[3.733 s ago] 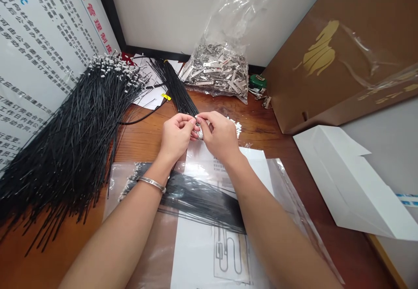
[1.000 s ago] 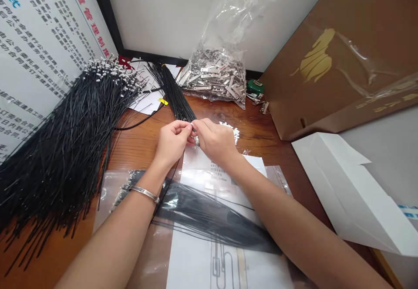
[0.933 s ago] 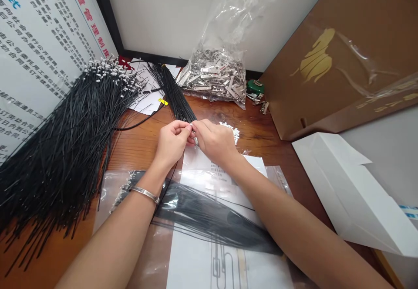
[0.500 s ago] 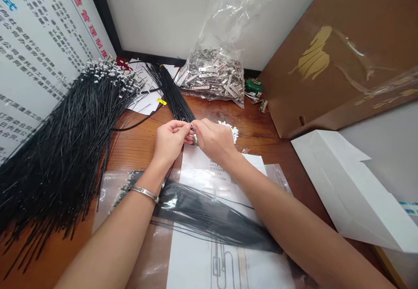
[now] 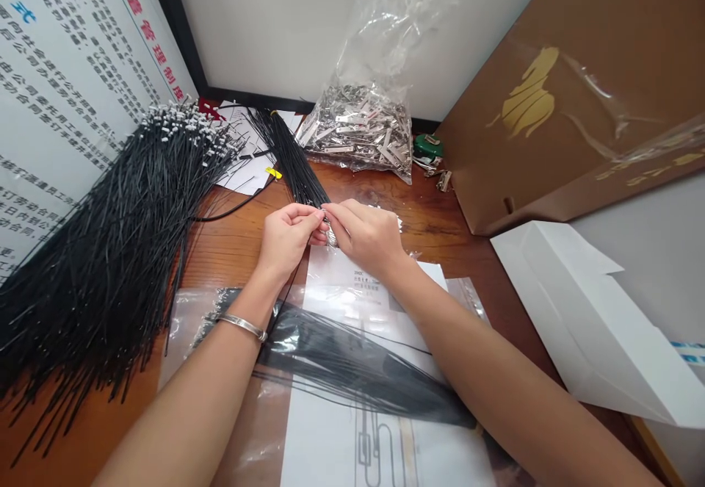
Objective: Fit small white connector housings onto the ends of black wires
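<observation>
Close together in the middle, my two hands meet fingertip to fingertip. My left hand (image 5: 287, 243) is closed in a pinch on a thin black wire (image 5: 287, 290), whose tail hangs down below the fingers. My right hand (image 5: 370, 236) is pinched against the left fingertips; what sits between its fingers is too small and covered to make out. Just behind the hands lies a bundle of black wires (image 5: 297, 160), its near ends reaching the fingers. Small silvery pieces (image 5: 331, 238) show beneath the fingertips. White connector pieces (image 5: 399, 221) peek out past my right hand.
A large heap of black wires with white ends (image 5: 110, 252) fills the left. Behind stands a clear bag of metal clips (image 5: 358, 127), beside a green tape measure (image 5: 428, 146). A brown box (image 5: 578, 83) is at right. Bagged wires (image 5: 358, 362) lie over printed paper (image 5: 313, 435) in front.
My right hand has shifted slightly, its fingers now covering more of the white pieces behind it. My left hand stays almost still. The camera view has moved a little.
</observation>
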{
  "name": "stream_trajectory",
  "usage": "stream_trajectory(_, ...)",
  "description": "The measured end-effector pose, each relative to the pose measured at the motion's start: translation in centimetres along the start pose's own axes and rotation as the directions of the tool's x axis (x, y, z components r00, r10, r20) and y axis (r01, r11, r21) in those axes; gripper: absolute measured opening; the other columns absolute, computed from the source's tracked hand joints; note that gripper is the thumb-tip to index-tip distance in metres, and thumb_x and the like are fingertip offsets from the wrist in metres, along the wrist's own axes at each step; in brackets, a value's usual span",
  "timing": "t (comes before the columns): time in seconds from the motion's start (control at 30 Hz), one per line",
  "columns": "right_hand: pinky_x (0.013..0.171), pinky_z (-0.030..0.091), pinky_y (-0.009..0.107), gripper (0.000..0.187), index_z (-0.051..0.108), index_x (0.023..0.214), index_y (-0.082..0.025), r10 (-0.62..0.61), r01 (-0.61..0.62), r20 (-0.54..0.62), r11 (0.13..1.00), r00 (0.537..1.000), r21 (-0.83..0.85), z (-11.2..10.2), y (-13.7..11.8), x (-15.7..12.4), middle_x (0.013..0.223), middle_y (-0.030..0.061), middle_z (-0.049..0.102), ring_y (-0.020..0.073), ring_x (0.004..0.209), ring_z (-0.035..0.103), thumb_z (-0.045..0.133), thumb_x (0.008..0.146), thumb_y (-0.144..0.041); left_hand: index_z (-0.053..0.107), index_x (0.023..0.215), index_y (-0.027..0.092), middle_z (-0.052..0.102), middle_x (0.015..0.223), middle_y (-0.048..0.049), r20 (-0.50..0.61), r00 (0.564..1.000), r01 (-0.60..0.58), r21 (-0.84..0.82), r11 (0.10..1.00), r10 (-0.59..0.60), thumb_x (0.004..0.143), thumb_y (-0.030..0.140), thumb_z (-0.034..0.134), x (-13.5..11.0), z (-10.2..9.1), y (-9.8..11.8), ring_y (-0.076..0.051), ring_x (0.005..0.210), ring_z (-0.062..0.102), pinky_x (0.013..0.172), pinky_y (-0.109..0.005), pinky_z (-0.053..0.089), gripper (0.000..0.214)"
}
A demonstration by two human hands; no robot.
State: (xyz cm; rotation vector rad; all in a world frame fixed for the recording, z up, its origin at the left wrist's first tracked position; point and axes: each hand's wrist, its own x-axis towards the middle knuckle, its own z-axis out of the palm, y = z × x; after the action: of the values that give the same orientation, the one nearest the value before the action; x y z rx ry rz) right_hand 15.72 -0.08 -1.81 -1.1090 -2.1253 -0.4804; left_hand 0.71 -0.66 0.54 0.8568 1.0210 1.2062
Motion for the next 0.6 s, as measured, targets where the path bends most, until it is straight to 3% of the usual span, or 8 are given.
stream_trajectory(0.3, 0.053, 0.032, 0.026, 0.025, 0.071, 0.089, -0.016, -0.038, 0.034, -0.099, 0.999, 0.994, -0.033, 0.2, 0.0, 0.0, 0.073, 0.0021, 0.071, 0.0098, 0.059, 0.058, 0.046, 0.094, -0.016, 0.066, 0.070, 0.010, 0.069, 0.062, -0.0038, 0.003, 0.999, 0.032, -0.062, 0.998, -0.031, 0.055, 0.028, 0.084, 0.1, 0.0, 0.0, -0.010, 0.050, 0.062, 0.054, -0.023, 0.053, 0.029)
stream_trajectory(0.6, 0.053, 0.032, 0.027, 0.026, 0.066, 0.079, -0.017, 0.114, -0.100, -0.126, 0.988, 0.985, 0.119, 0.4, -1.0, -0.1, 0.070, 0.0026, 0.068, 0.0106, 0.058, 0.055, 0.045, 0.094, -0.018, 0.063, 0.072, 0.012, 0.067, 0.059, -0.0016, 0.065, 0.994, -0.088, -0.033, 0.996, 0.090, 0.062, 0.033, 0.083, 0.1, 0.1, -0.7, -0.009, 0.050, 0.061, 0.055, -0.023, 0.054, 0.031)
